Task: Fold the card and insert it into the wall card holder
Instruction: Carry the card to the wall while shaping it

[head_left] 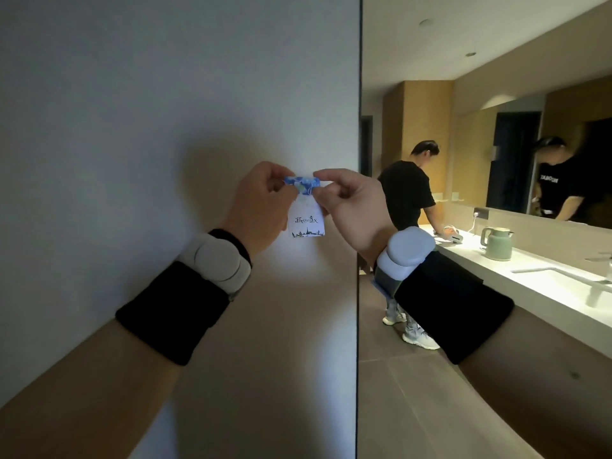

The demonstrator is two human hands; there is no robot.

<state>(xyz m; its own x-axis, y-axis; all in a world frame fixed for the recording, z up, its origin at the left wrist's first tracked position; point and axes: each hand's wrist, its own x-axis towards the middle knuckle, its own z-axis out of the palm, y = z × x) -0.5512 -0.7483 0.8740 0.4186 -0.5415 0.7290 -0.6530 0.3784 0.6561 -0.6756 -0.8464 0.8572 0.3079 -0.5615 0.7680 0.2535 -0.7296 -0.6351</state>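
pinching the card (306, 220) at its top, your two hands meet in front of the wall (132, 127). your left hand (261, 207) clamps the left end of the blue folded strip along the card's upper edge, and your right hand (347, 207) clamps the right end, fingertips of both nearly touching across it. you hold one card: white below the blue fold, hanging down between your palms, with a line of dark writing and a small skyline print near its lower edge. it sits close to the wall; you cannot tell whether it touches. each wrist carries one pale grey device (218, 260) and one black band (172, 313), so two of each.

right of the wall's edge a room opens. one person in a black shirt (405, 193) bends over a long white counter (496, 273), with a second image of them in the mirror (563, 160). on the counter stands one pale green kettle (496, 243), and one sink (563, 276) is set into it further along.
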